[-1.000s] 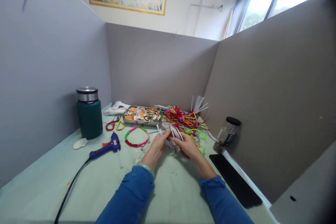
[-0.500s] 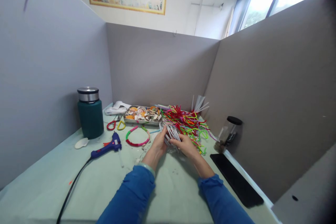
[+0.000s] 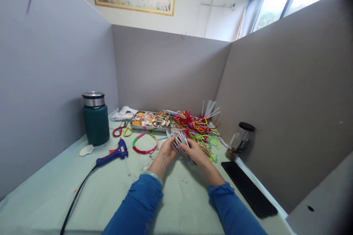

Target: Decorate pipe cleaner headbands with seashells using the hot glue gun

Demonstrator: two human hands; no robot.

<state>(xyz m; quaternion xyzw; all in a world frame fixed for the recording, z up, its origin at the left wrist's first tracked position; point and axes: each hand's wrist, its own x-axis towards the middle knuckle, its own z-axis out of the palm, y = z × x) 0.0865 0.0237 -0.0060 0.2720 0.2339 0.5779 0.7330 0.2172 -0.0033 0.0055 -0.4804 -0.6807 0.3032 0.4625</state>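
Observation:
Between both hands, above the middle of the table, is a bundle of thin whitish-grey curved strips [image 3: 180, 138], fanned out like ribs. What the strips are made of is too small to tell. My left hand [image 3: 167, 151] grips the bundle from its left side. On the right side, my right hand [image 3: 194, 151] has thumb and fingers closed on the strips; some fingertips are hidden behind them. A ring wrapped in pink, red and green [image 3: 145, 151] lies on the table left of my left hand. Behind the hands is a heap of colourful pipe cleaners [image 3: 195, 123].
A blue glue gun [image 3: 111, 155] with a black cord lies at left, near a dark green flask [image 3: 95, 125] and red-and-yellow-handled scissors [image 3: 127, 131]. A metal tray [image 3: 150, 129] of shells stands behind. At right are a clear jar [image 3: 234, 147] and a black flat slab [image 3: 248, 189].
The strips in my hands have tilted and spread slightly, and my right fingers have shifted a little on them. Everything on the table lies as before.

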